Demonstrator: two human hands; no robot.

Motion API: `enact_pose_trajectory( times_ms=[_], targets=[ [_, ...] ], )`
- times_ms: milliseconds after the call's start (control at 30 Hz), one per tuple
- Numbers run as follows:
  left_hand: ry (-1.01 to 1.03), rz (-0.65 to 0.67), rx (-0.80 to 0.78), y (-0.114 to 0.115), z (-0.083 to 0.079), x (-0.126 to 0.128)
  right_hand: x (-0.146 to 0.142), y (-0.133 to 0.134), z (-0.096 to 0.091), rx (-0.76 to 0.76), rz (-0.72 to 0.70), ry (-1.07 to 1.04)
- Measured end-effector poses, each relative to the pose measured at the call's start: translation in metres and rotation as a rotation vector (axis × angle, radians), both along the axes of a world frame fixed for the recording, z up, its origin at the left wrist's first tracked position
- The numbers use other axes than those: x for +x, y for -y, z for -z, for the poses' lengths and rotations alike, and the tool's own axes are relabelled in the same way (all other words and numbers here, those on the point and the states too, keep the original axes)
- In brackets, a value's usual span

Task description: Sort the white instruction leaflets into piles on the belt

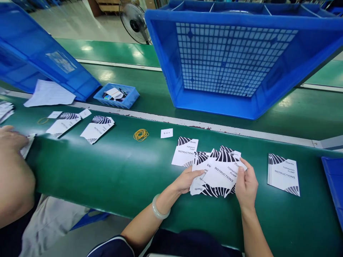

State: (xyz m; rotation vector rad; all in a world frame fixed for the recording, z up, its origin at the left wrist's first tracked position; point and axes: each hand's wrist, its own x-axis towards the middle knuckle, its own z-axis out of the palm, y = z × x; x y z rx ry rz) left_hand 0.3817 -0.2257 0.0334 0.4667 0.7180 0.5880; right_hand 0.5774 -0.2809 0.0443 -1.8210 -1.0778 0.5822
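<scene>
My left hand (pixel 187 180) and my right hand (pixel 245 184) both grip a fanned bunch of white instruction booklets (pixel 221 173) with black striped corners, just above the green table (pixel 120 175). The left fingers pinch the bunch's left edge, the right thumb and fingers clamp its right edge. One more booklet (pixel 185 151) lies flat just left of the bunch, partly under it. A neat stack of the same booklets (pixel 283 174) rests to the right of my right hand. A pale bangle (pixel 158 208) sits on my left wrist.
A big blue crate (pixel 241 57) leans on the belt behind. Yellow rubber bands (pixel 140 135) and a small paper label (pixel 166 133) lie mid-table. Further booklet piles (pixel 97 128) lie left, near another person's arm (pixel 12 167). A small blue tray (pixel 117 95) holds oddments. Another blue bin's edge (pixel 334 182) shows right.
</scene>
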Motion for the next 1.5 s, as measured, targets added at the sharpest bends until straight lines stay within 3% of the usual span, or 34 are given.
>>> enact_pose_trajectory(
  times_ms=[133,233,333,433,600,733,833,933,1033,1100,1167,1233,1300,1400,1500],
  targets=[
    [-0.045,-0.092,0.029,-0.01,-0.002,-0.012,0.011,0.0,-0.004,0.058,0.208,-0.252],
    [-0.055,-0.181,0.049,-0.017,-0.005,-0.022,0.022,-0.003,-0.002,-0.005,0.242,-0.394],
    [-0.067,-0.23,0.055,-0.021,-0.008,-0.028,0.028,-0.007,0.005,-0.083,0.181,-0.237],
    [-0.056,-0.217,0.042,-0.02,-0.009,-0.028,0.024,-0.009,0.009,-0.028,0.126,0.016],
    [-0.008,-0.111,-0.005,-0.013,-0.007,-0.019,0.005,-0.007,0.007,0.04,-0.223,-0.086],
    [0.0,-0.119,-0.016,-0.009,-0.006,-0.012,-0.007,-0.005,0.008,-0.143,-0.481,-0.158],
    [-0.006,-0.151,-0.027,-0.009,-0.003,-0.012,-0.006,-0.005,0.008,-0.13,-0.476,-0.277],
    [-0.008,-0.171,-0.105,-0.013,-0.002,-0.016,0.012,-0.003,-0.002,0.015,-0.301,-0.3],
    [0.161,-0.146,-0.161,-0.018,-0.009,-0.02,0.04,-0.004,-0.031,0.188,-0.241,-0.016],
    [0.323,-0.133,-0.127,-0.021,-0.017,-0.023,0.053,-0.008,-0.054,0.246,-0.37,0.302],
    [0.408,-0.16,-0.064,-0.023,-0.025,-0.025,0.053,-0.019,-0.069,0.198,-0.561,0.627],
    [0.42,-0.212,-0.004,-0.023,-0.031,-0.027,0.042,-0.032,-0.07,0.094,-0.739,0.859],
    [0.409,-0.252,0.039,-0.022,-0.035,-0.029,0.026,-0.045,-0.059,0.012,-0.848,0.946],
    [0.392,-0.293,0.066,-0.02,-0.038,-0.03,0.0,-0.05,-0.034,-0.017,-0.787,0.772],
    [0.408,-0.365,0.08,-0.017,-0.037,-0.026,-0.027,-0.033,-0.018,-0.102,-0.727,0.185]
  ],
)
